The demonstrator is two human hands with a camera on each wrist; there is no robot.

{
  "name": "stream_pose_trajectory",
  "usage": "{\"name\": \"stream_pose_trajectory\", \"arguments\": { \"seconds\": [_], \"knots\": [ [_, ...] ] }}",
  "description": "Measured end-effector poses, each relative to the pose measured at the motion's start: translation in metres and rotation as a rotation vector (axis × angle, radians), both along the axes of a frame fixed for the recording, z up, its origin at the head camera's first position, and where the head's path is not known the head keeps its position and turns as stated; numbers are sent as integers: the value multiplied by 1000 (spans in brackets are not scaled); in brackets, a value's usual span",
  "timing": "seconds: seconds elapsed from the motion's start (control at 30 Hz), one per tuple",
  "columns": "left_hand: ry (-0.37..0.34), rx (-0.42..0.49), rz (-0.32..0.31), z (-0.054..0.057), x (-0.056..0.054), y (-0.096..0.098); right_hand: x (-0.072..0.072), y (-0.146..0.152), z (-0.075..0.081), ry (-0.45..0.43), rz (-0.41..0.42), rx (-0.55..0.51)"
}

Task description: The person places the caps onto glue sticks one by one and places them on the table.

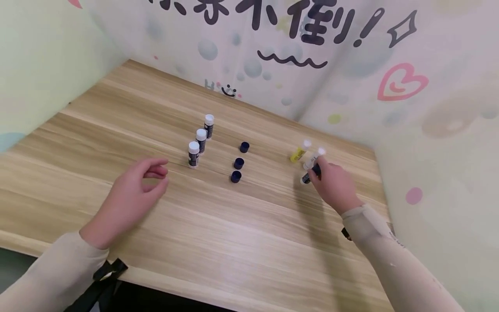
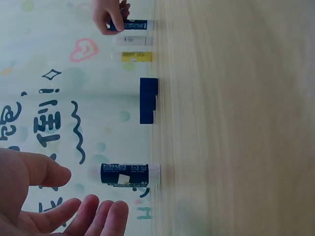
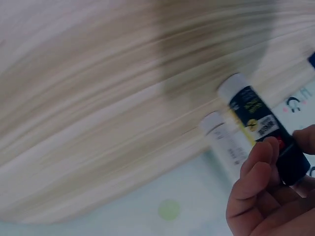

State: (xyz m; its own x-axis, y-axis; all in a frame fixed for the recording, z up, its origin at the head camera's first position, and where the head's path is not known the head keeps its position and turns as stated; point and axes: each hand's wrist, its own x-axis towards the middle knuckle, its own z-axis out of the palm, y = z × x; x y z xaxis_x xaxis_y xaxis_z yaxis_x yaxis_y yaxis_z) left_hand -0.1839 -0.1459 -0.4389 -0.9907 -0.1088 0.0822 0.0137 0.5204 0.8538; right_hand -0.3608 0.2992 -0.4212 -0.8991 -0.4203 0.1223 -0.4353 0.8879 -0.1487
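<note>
My right hand [image 1: 336, 183] pinches a dark navy glue stick [image 3: 256, 115] near its navy end, thumb on one side and fingers on the other. Its white end points down, close over the table. Right beside it stand a white glue stick [image 3: 222, 140] and, farther back, a yellow glue stick [image 1: 298, 154]. On the left, my left hand [image 1: 136, 186] holds nothing, its fingers loosely bent and the thumb apart. Nearest to it is the front one of three upright dark-labelled glue sticks [image 1: 193, 154] with white tops. In the left wrist view these overlap.
Three navy caps [image 1: 238, 163] stand in a row on the wooden table [image 1: 234, 242], between the two groups of glue sticks. A printed wall covering [image 1: 253, 86] rises behind the table's back edge and along its sides.
</note>
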Motion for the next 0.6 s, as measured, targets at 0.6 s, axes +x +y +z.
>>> {"name": "stream_pose_trajectory", "arguments": {
  "seconds": [0.6],
  "knots": [
    [-77,66,-639,8,31,85,152,-132,43,-566,557,-377]
  ]
}}
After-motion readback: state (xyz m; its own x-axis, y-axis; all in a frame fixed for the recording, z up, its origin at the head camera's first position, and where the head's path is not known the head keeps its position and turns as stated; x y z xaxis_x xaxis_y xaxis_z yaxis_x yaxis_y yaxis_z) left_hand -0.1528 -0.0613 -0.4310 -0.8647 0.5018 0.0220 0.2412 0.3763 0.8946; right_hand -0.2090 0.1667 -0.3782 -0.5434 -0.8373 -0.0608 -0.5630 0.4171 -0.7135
